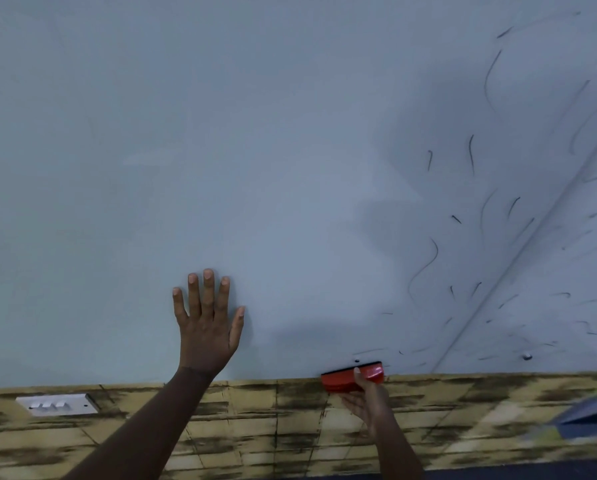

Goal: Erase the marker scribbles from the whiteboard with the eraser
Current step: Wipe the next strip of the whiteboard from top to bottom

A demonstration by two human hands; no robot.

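Note:
A pale whiteboard (255, 150) fills most of the view. Black marker scribbles (470, 157) are scattered over its right part; the left and middle look wiped. My left hand (205, 327) lies flat on the board near its lower edge, fingers spread and straight. My right hand (368, 400) grips a red eraser (342, 379) with a black felt face, held at the board's bottom edge just left of the lowest scribbles.
Below the board runs a wall of yellow and brown mottled tiles (255, 420). A white switch plate (60, 404) sits on it at the lower left. A blue-grey object (591, 410) shows at the right edge. A thin diagonal line (532, 244) crosses the board's right side.

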